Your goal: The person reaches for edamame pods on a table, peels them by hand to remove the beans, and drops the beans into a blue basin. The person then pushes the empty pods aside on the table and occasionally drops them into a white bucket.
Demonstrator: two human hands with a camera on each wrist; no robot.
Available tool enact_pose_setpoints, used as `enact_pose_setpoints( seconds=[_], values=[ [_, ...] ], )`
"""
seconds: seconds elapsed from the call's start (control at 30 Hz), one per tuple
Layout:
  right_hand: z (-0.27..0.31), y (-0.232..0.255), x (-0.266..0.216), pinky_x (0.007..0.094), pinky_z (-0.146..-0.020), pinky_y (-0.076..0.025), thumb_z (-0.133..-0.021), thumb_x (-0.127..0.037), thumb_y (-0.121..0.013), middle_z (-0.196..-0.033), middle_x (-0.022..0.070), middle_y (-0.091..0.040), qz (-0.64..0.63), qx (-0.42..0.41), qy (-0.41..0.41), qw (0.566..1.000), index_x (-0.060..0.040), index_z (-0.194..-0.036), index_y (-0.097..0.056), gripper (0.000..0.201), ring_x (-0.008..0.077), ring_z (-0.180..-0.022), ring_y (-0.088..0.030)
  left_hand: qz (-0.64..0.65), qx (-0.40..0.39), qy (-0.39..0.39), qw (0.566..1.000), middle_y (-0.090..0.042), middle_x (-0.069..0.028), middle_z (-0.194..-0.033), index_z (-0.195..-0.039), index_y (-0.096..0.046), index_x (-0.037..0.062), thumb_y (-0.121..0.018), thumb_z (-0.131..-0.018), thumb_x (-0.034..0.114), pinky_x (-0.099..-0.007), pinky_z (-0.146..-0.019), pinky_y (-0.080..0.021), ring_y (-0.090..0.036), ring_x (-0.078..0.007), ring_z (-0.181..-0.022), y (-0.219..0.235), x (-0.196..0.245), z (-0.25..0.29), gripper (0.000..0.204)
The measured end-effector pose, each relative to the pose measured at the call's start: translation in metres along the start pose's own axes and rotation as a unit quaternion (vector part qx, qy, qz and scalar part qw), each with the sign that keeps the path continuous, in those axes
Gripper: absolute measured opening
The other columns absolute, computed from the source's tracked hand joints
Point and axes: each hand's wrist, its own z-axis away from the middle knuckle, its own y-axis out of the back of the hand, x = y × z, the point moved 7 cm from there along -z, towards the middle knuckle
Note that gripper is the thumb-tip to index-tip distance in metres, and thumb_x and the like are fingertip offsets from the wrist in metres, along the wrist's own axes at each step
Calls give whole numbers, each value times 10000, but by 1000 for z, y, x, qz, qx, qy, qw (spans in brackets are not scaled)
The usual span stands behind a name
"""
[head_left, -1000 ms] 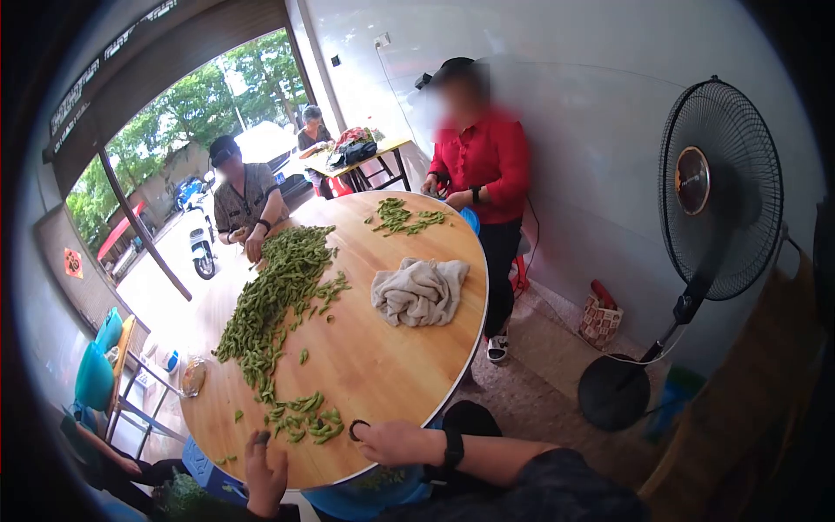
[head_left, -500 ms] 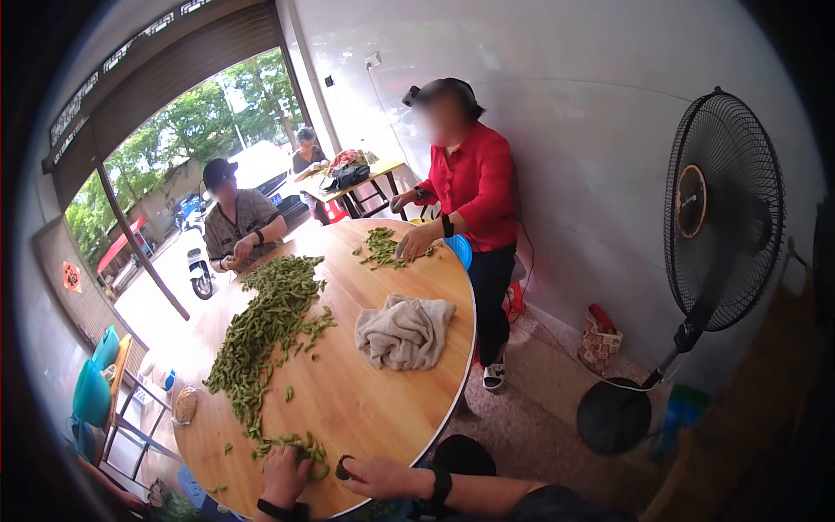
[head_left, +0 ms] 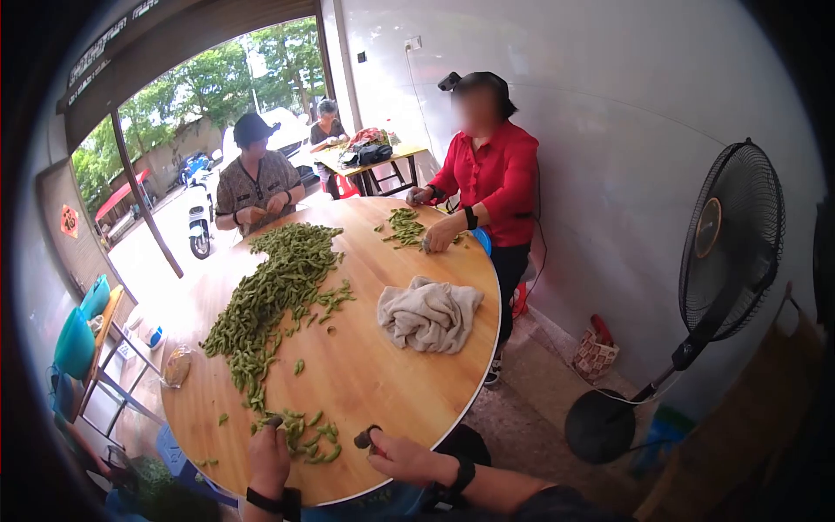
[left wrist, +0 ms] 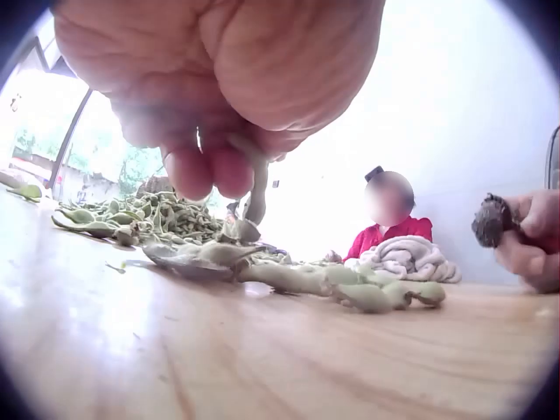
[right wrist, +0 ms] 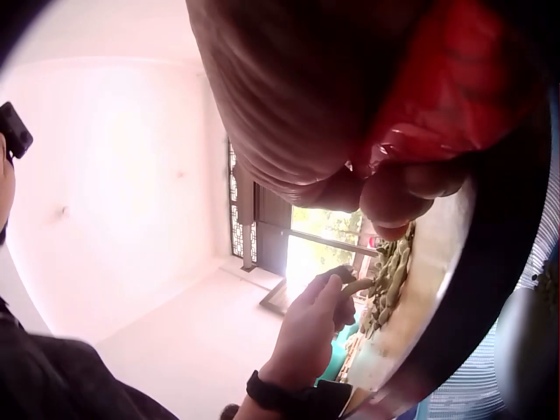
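One left grip [head_left: 270, 459] pinches one pod [left wrist: 257, 192], and one right grip [head_left: 402, 458] curls round red plastic [right wrist: 455, 96].

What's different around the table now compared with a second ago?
The left hand has moved forward from near the edge of the table to the near pods and now pinches a pod. The person in red has reached out to the small far pile. The right hand stays by the near edge; the crumpled cloth and large heap look unchanged.
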Motion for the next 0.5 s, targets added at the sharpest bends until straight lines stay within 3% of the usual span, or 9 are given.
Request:
enact_pose_setpoints(
  seconds=[0.07,0.1,0.17,0.2,0.3,0.37,0.4,0.47,0.5],
  values=[
    [-3,-1,10,365,-573,-467,-885,-209,-506,-727,117,-590,-52,-15,-71,996,-46,-1069,-455,251,258,-611,-592,34,11,8,999,-621,-184,-816,-1017,-612,27,-535,-901,115,-422,-691,-457,-604,-349,-792,4,-6,4,165],
    [-4,4,13,297,-515,-457,-880,-180,-497,-732,50,-589,-129,-24,-135,982,-66,-1117,-467,265,146,-551,-561,115,-8,62,991,-618,-175,-808,-1015,-606,24,-532,-909,130,-393,-682,-460,-609,-321,-783,0,-18,8,167],
    [-11,42,-2,256,-449,-424,-896,-172,-491,-738,23,-587,-173,83,-124,974,-86,-1156,-459,275,88,-499,-517,255,-80,169,949,-598,-103,-760,-1018,-586,16,-522,-936,171,-286,-646,-441,-583,-189,-715,3,-20,12,187],
    [-14,62,-5,234,-415,-404,-919,-151,-467,-754,23,-588,-188,149,-106,965,-87,-1172,-446,262,77,-476,-499,256,-79,179,947,-598,-103,-760,-1018,-586,16,-522,-936,171,-286,-646,-441,-583,-189,-715,7,-17,13,187],
    [-24,109,-31,216,-399,-381,-945,-126,-449,-750,36,-559,-172,260,-76,947,-68,-1146,-452,209,63,-440,-468,526,-148,243,801,-536,13,-759,-1006,-566,26,-520,-945,166,-216,-636,-398,-498,-79,-695,11,0,25,160],
    [-29,95,-46,215,-397,-379,-950,-145,-459,-741,35,-553,-177,205,-81,959,-63,-1132,-463,199,59,-435,-463,605,-123,265,741,-528,17,-780,-1004,-549,29,-516,-947,158,-215,-644,-404,-488,-73,-692,19,18,33,145],
    [-33,76,-55,214,-396,-377,-956,-163,-469,-732,34,-548,-182,152,-75,969,-58,-1117,-474,193,56,-430,-457,610,-128,240,744,-531,17,-815,-1030,-540,33,-517,-950,156,-218,-651,-408,-485,-72,-694,21,25,34,149],
    [-34,22,-58,213,-395,-370,-958,-189,-501,-724,29,-544,-201,69,-130,969,-47,-1096,-493,198,52,-432,-449,688,-147,223,675,-536,8,-844,-1098,-516,37,-538,-937,130,-233,-667,-416,-505,-79,-729,15,35,43,188],
    [-34,-4,-61,213,-398,-369,-954,-194,-518,-720,26,-542,-204,17,-130,970,-49,-1091,-494,201,50,-439,-450,689,-153,221,673,-537,9,-841,-1119,-494,36,-542,-935,121,-235,-665,-413,-504,-82,-732,14,41,48,209]
  ],
)
